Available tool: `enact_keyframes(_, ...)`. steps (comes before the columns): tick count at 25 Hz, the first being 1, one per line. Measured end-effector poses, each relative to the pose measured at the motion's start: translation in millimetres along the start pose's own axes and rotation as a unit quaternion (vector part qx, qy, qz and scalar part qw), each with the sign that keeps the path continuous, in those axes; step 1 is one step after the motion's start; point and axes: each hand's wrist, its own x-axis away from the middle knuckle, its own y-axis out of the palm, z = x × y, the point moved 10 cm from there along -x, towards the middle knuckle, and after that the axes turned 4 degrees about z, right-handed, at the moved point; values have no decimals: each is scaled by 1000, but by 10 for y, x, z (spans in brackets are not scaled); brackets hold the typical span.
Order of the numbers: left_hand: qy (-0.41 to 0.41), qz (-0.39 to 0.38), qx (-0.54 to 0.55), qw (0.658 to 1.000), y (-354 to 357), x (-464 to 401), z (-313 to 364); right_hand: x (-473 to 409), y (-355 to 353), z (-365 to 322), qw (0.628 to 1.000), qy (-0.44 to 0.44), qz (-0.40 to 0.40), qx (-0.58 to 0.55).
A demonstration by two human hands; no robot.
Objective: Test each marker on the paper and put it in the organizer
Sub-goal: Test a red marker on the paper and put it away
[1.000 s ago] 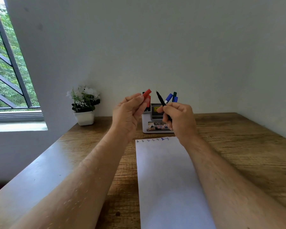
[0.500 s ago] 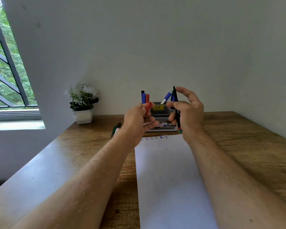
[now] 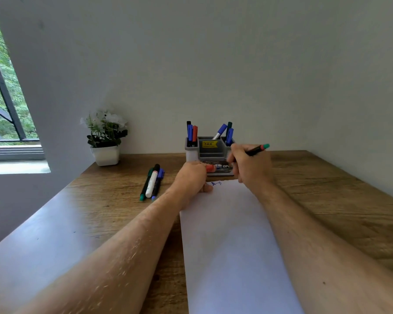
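marker test in progress, far edge of paper [image 3: 232, 245].
right hand [image 3: 251, 165] grips an uncapped marker [image 3: 256, 150] over the paper; left hand [image 3: 192, 177] holds its red cap [image 3: 210, 168]. seven markers stand in the organizer [image 3: 210, 152]; three markers [image 3: 152, 182] wait on the table [image 3: 327, 189].

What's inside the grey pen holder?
The grey organizer holds capped markers: blue and red at its left, blue and dark green at its right. Its walls hide their lower ends.

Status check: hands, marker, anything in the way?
Right hand grips black marker over paper's top edge. Left hand holds red cap, rests on paper. Organizer just beyond; nothing blocking.
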Motion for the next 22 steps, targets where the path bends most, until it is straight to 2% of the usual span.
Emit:
enact_keyframes(7, 81, 2, -27, 996, -42, -141, 27, -4, 158, 390, 991, 79, -63, 93)
enact_keyframes(10, 167, 20, -99, 981, -10, -123, 173, -27, 162, 404, 990, 79, -54, 106)
enact_keyframes(13, 234, 19, -109, 966, 52, -71, 296, -70, 65, 425, 989, 85, -25, 116)
enact_keyframes(18, 233, -16, -122, 965, 168, -103, 255, -113, 50, 452, 986, 77, -30, 145)
enact_keyframes(22, 223, -3, -132, 966, 155, -129, 226, -120, 85, 486, 985, 74, -40, 153)
